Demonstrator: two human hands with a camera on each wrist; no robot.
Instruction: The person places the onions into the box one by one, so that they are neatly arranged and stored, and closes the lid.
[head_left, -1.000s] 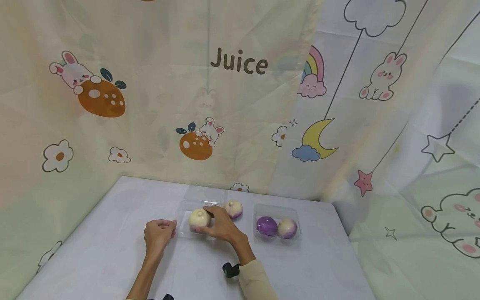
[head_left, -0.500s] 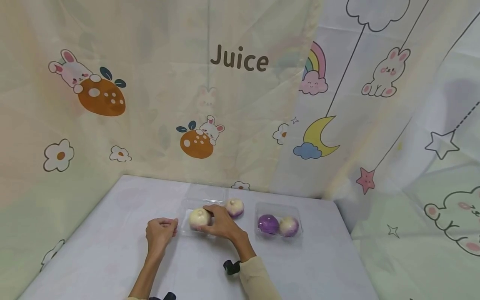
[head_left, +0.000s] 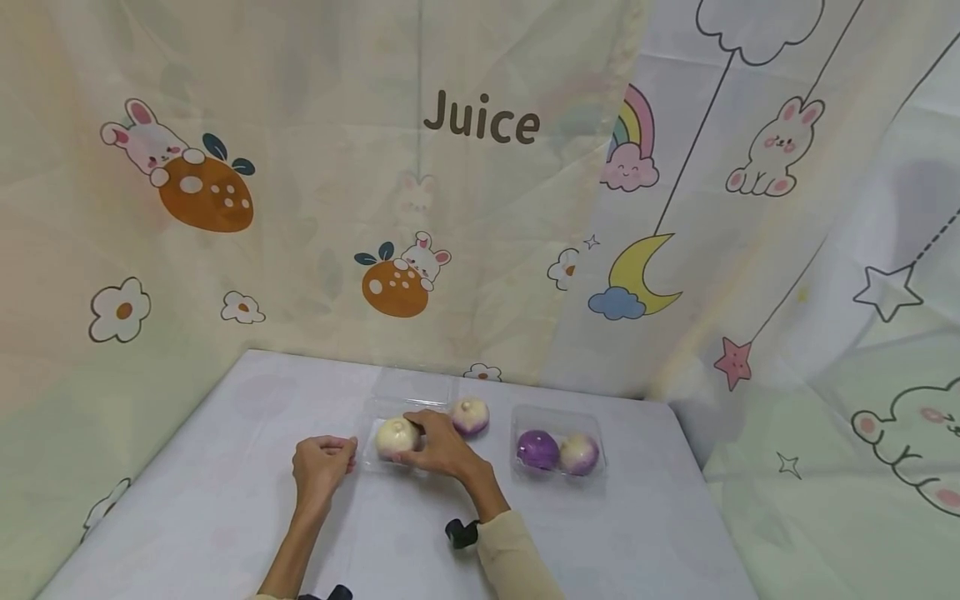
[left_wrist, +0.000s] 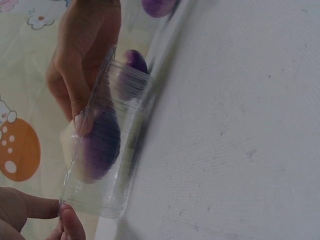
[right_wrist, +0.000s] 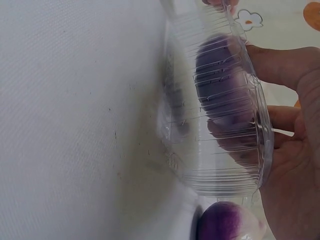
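Observation:
In the head view my right hand (head_left: 444, 450) grips a cream-and-purple turnip (head_left: 394, 438), thumb on the near side and fingers on the far side. This turnip is inside a clear plastic clamshell box (left_wrist: 97, 200), its cream end with a small nub facing up. My left hand (head_left: 318, 468) is at the box's left end. Thumb and finger pinch the rim there, as the left wrist view shows. The box's lid (head_left: 411, 387) lies folded back behind it. Through the box wall in the right wrist view, the turnip's lower half (right_wrist: 220, 75) looks dark purple.
Another turnip (head_left: 470, 415) sits on the white table (head_left: 405, 542) just behind my right hand. To the right stands a second clear box (head_left: 558, 415) with a purple turnip (head_left: 537, 450) and a cream-and-purple one (head_left: 580, 454) inside. A printed curtain (head_left: 300, 250) hangs behind the table.
The head view has shifted slightly. Both hands keep their places at the box, and the turnip under my right hand has barely moved.

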